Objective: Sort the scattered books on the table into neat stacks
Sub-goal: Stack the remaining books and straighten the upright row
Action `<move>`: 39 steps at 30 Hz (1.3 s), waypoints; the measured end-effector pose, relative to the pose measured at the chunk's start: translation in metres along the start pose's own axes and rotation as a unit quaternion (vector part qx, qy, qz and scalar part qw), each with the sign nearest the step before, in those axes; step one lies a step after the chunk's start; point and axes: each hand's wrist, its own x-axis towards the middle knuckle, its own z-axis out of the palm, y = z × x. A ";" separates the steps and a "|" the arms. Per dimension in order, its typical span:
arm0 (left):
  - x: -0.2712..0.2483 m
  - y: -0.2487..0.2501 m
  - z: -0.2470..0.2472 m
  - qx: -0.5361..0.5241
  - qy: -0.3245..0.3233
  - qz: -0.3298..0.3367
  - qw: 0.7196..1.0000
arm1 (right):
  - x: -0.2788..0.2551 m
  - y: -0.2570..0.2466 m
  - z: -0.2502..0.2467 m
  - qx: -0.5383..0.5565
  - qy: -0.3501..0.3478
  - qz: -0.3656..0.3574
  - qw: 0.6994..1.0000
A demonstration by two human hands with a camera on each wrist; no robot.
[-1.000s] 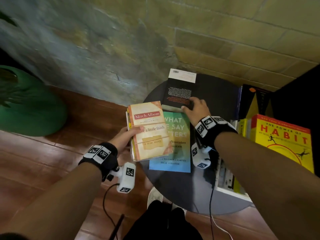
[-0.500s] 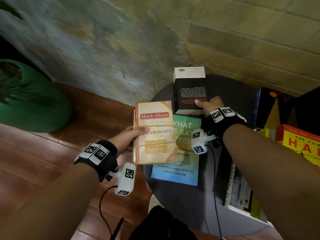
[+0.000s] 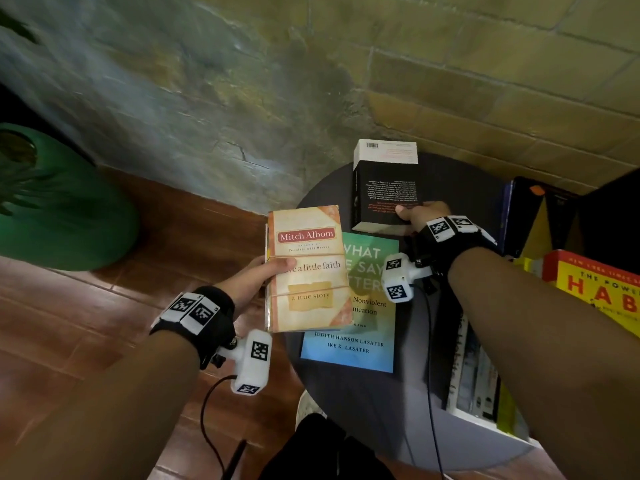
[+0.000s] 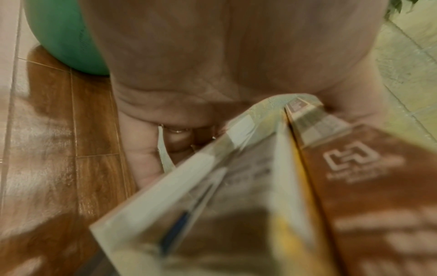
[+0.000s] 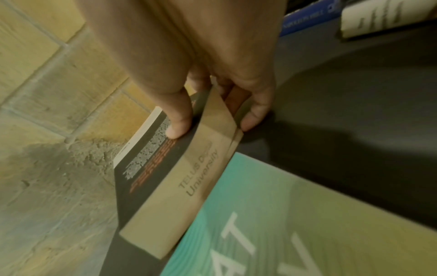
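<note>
My left hand (image 3: pixel 263 277) grips a small pile of books off the round table's left edge, thumb on the cream "have a little faith" book (image 3: pixel 308 271) on top; the left wrist view shows fingers (image 4: pixel 146 155) under the pile (image 4: pixel 260 186). My right hand (image 3: pixel 414 214) pinches the near corner of a thick black paperback (image 3: pixel 384 188) at the table's back, thumb (image 5: pixel 177 115) on its back cover (image 5: pixel 151 168), fingers beneath. The near edge is raised off the table. A teal-blue "What We Say Matters" book (image 3: pixel 360 327) (image 5: pixel 295 224) lies flat on the table.
The dark round table (image 3: pixel 363 417) stands against a stone wall. Several books stand and lie at its right side, among them a yellow and red "Habit" book (image 3: pixel 595 289). A green pot (image 3: pixel 59 202) sits on the wooden floor at left.
My right hand has slid its thumb onto the black paperback's cover and tilted its near edge up. The left hand keeps its pile steady.
</note>
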 end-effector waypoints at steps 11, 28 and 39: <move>-0.003 0.005 0.003 0.009 0.010 -0.026 1.000 | 0.002 -0.003 0.001 0.016 0.058 -0.074 0.995; 0.005 -0.002 0.000 0.007 0.018 -0.031 0.999 | 0.000 -0.029 0.034 -0.449 -0.049 -0.263 0.852; 0.007 -0.003 -0.002 -0.004 0.027 -0.047 0.999 | 0.009 -0.028 0.033 -0.492 -0.113 -0.188 0.842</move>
